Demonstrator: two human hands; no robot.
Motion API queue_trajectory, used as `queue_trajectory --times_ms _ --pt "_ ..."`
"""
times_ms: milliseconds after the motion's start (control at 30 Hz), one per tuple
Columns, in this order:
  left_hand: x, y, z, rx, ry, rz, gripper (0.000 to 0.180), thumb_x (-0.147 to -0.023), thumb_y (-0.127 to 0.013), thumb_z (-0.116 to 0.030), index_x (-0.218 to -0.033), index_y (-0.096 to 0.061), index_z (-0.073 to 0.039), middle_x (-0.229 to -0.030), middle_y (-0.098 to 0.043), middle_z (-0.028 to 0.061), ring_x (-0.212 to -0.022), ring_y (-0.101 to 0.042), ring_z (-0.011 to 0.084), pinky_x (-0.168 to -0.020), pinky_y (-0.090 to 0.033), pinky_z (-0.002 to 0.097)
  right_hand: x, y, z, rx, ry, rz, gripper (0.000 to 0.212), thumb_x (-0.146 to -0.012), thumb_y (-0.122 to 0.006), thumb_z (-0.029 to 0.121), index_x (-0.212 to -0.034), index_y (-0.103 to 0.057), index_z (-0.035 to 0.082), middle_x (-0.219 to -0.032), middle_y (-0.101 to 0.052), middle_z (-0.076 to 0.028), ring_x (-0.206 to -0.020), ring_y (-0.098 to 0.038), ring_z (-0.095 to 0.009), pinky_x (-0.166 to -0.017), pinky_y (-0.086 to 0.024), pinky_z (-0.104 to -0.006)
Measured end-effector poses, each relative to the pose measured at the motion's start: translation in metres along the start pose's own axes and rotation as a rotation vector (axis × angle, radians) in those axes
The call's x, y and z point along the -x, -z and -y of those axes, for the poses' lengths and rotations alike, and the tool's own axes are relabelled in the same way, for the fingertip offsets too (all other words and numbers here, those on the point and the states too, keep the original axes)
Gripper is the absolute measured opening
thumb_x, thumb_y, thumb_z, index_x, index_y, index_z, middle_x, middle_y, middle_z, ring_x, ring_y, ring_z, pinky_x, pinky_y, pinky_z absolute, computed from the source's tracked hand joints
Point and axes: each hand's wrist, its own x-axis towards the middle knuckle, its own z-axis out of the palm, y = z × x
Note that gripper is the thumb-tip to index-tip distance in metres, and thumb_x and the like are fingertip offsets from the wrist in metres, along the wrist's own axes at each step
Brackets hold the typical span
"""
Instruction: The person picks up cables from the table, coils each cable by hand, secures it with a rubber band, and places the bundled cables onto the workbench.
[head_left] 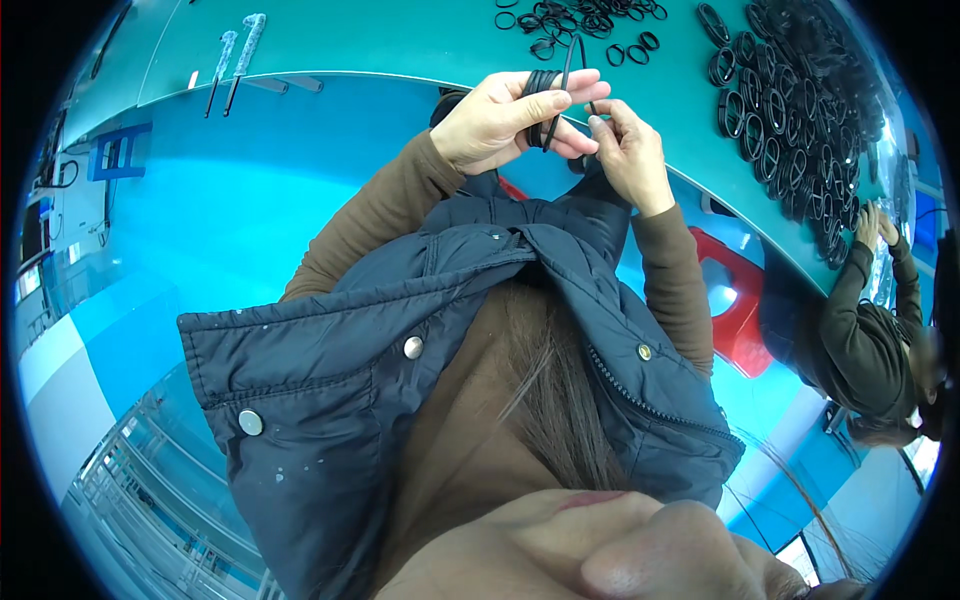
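Several turns of black cord (538, 108) wrap the left hand's (488, 125) fingers at the table's (400, 42) near edge; the right hand (635, 160) narrowly pinches its end. On the table, small rings (594, 22) lie beyond, piled coils (793, 135) rightward.

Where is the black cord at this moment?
In the head view, the black cord is at upper centre, looped around the left hand, with one strand arching toward the right hand, near the green table's edge.
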Motion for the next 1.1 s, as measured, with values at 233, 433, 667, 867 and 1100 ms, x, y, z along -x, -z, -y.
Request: queue_trajectory --times_ms 233,433,667,867,1100 --pt "0.001 -0.002 0.005 0.020 0.015 0.043 0.049 -0.096 -0.046 -0.018 -0.137 -0.032 0.003 -0.139 -0.039 0.0186 -0.093 -0.065 0.0209 -0.080 -0.052 0.0304 0.003 -0.002 0.002 0.124 0.095 -0.048 0.018 -0.084 -0.055 0.011 -0.101 -0.060 0.004 -0.076 -0.064 -0.018 -0.071 -0.063 -0.036 -0.062 -0.048 -0.0408" --pt "0.005 -0.015 -0.007 -0.037 0.141 0.089 0.053 -0.091 -0.051 -0.007 -0.137 -0.030 0.006 -0.138 -0.038 0.0242 -0.102 -0.062 0.0260 -0.083 -0.052 0.0312 -0.005 -0.003 -0.007 0.355 0.053 -0.152 0.023 -0.083 -0.050 0.009 -0.102 -0.061 0.009 -0.080 -0.065 -0.018 -0.075 -0.062 -0.038 -0.066 -0.049 -0.0465" --pt "0.011 -0.024 -0.027 0.235 -0.009 0.202 0.049 -0.094 -0.048 -0.012 -0.135 -0.030 0.009 -0.132 -0.042 0.0277 -0.114 -0.053 0.0367 -0.093 -0.048 0.0376 0.009 -0.006 0.001 0.506 0.095 -0.150 0.021 -0.082 -0.052 0.011 -0.102 -0.061 0.010 -0.079 -0.063 -0.016 -0.070 -0.061 -0.037 -0.061 -0.049 -0.0470" --pt "0.017 -0.030 -0.036 0.223 -0.015 0.235 0.045 -0.095 -0.047 -0.012 -0.132 -0.034 0.010 -0.129 -0.045 0.0292 -0.115 -0.052 0.0391 -0.093 -0.048 0.0382 0.024 -0.003 -0.002 0.510 0.109 -0.227 0.023 -0.082 -0.055 0.010 -0.104 -0.061 0.012 -0.079 -0.063 -0.014 -0.070 -0.062 -0.035 -0.060 -0.050 -0.0449" --pt "0.014 -0.019 -0.035 0.076 -0.091 -0.016 0.043 -0.093 -0.051 -0.014 -0.128 -0.041 0.009 -0.120 -0.054 0.0265 -0.100 -0.063 0.0279 -0.087 -0.052 0.0354 0.034 -0.005 0.003 0.484 0.191 -0.198 0.023 -0.083 -0.054 0.010 -0.106 -0.060 0.011 -0.082 -0.064 -0.014 -0.072 -0.063 -0.033 -0.063 -0.050 -0.0417"
